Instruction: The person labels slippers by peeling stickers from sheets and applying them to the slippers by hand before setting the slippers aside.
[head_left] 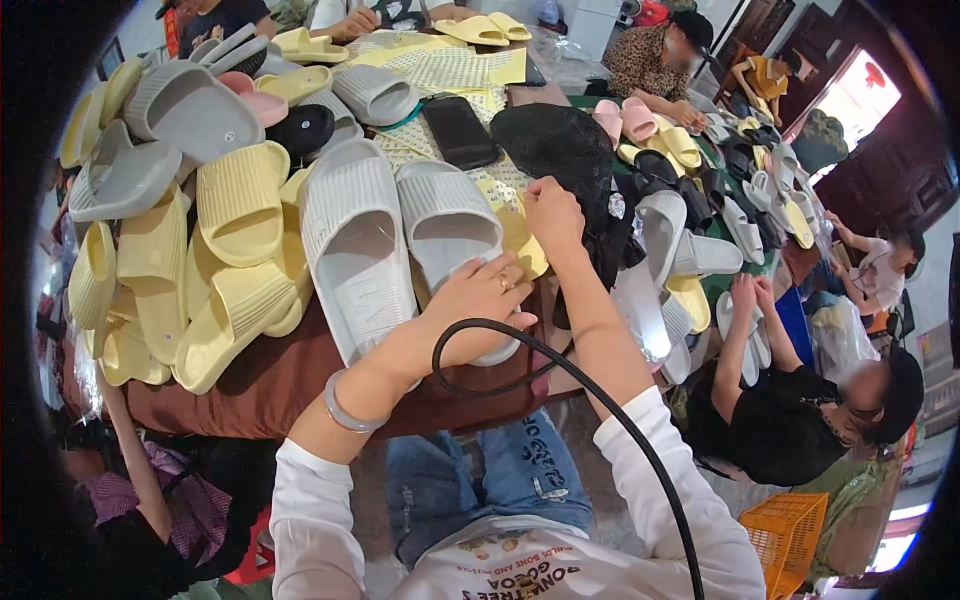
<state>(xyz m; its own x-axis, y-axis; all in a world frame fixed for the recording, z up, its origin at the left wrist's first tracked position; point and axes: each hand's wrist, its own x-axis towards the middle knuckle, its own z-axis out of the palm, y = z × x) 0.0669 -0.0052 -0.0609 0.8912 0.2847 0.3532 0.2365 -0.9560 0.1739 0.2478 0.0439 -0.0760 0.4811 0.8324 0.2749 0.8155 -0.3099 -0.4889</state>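
"At the near edge of the table [250, 395], where is the left hand [470, 305]?"

"It lies over the right slide [450, 230], a grey unit, toe end pointing away from the wearer. Its fingers are bent over the slide's right side. Whether they grip or only rest cannot be told."

"State the position of the left slide [355, 235]."

"Just beside the right slide, sole down, likewise toe end away. Its strap and footbed are visible."

"And the right hand [555, 215]?"

"Beyond and to the right of the left hand, near the yellow sheet [522, 238]. Its fingers are curled closed. Whether they pinch anything cannot be told."

"List the adjacent items."

"Ahead: the phone [460, 130], black, and the label sheets [440, 65]. Beside the right hand: a black mesh item [555, 140], kind uncertain. To the left: the pile [240, 200], grey and yellow slides stacked at mixed angles."

"Identify the containers."

"At lower right, below table height, one orange crate [785, 540], slatted, near a co-worker [780, 420] in black. Its contents cannot be made out. Farther up, one clear bag [845, 340], crumpled, beside another co-worker [875, 275] in white. Its contents cannot be told."
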